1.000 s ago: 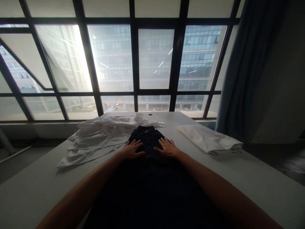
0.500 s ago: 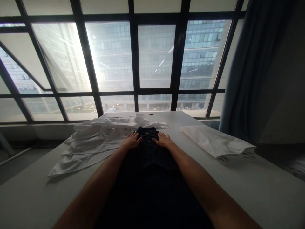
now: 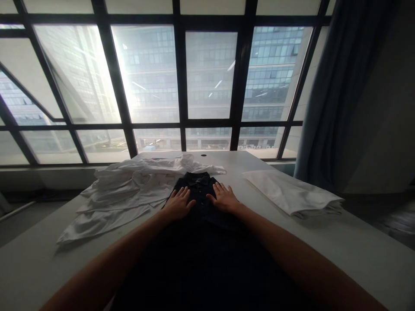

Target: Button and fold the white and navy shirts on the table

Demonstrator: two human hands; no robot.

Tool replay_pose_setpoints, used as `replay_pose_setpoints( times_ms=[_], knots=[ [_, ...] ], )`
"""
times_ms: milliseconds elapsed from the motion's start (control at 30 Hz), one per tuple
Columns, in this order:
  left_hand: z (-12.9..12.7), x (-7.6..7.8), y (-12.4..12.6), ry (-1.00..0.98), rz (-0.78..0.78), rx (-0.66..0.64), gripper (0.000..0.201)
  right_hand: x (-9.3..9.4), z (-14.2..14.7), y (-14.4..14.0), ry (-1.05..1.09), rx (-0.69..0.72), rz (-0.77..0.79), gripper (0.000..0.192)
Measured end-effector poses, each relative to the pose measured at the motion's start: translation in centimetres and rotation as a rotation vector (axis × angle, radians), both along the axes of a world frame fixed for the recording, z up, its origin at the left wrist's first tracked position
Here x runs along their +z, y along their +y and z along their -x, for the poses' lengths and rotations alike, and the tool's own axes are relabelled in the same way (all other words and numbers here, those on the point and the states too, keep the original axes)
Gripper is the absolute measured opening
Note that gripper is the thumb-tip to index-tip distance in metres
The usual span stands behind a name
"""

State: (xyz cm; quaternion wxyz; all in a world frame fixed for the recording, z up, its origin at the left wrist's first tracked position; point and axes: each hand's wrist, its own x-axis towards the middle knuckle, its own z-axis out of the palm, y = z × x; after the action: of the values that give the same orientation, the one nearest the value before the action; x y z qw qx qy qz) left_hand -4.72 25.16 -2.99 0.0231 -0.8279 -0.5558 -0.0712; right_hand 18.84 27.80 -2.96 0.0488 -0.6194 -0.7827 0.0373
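A dark collared shirt [image 3: 198,185] lies flat on the white table [image 3: 340,246], its collar toward the window. My left hand [image 3: 178,204] rests palm down on the shirt's left chest with fingers spread. My right hand [image 3: 224,198] lies flat on the right chest, fingers apart. Neither hand grips anything. Both forearms stretch over the lower part of the shirt, which is very dark and hard to make out.
A loose heap of white garments [image 3: 126,190] lies left of the dark shirt. A folded white garment [image 3: 292,192] sits at the right. A large window [image 3: 194,77] stands behind the table, with a dark curtain [image 3: 337,95] at the right.
Both hands slid forward toward the collar half a second ago, then drew back a little toward me along the shirt's chest. The view shifted slightly.
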Motion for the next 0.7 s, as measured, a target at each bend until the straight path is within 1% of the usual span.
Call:
replay_pose_setpoints(
  times_ms=[67,133,233,333,467,567,633,700],
  knots=[
    [0.4,-0.6,-2.8,-0.002,0.04,-0.056,0.074,-0.2,-0.6,-2.7,0.005,0.027,0.066,0.093],
    [0.8,-1.2,-4.8,-0.004,0.1,-0.062,0.076,-0.5,-1.0,-5.0,0.008,0.041,0.125,0.096],
    [1.2,-1.5,-6.0,-0.015,0.161,-0.035,0.075,-0.7,-1.2,-6.8,0.026,0.031,0.137,0.094],
    [1.2,-1.5,-5.5,-0.026,0.169,-0.033,0.075,-0.7,-1.0,-6.7,0.031,0.02,0.143,0.093],
    [1.1,-1.5,-4.1,-0.033,0.171,-0.047,0.073,-0.7,-0.9,-5.4,0.026,0.019,0.137,0.094],
    [1.1,-1.1,-3.1,-0.04,0.173,-0.041,0.072,-0.5,-0.9,-4.7,0.017,0.028,0.13,0.095],
    [1.6,-0.7,-2.5,-0.047,0.15,-0.022,0.071,-0.3,-1.1,-4.5,0.01,0.026,0.128,0.094],
    [2.5,-0.7,-2.3,-0.036,0.094,0.015,0.07,-0.2,-1.6,-4.6,0.001,-0.013,0.102,0.091]
  ],
)
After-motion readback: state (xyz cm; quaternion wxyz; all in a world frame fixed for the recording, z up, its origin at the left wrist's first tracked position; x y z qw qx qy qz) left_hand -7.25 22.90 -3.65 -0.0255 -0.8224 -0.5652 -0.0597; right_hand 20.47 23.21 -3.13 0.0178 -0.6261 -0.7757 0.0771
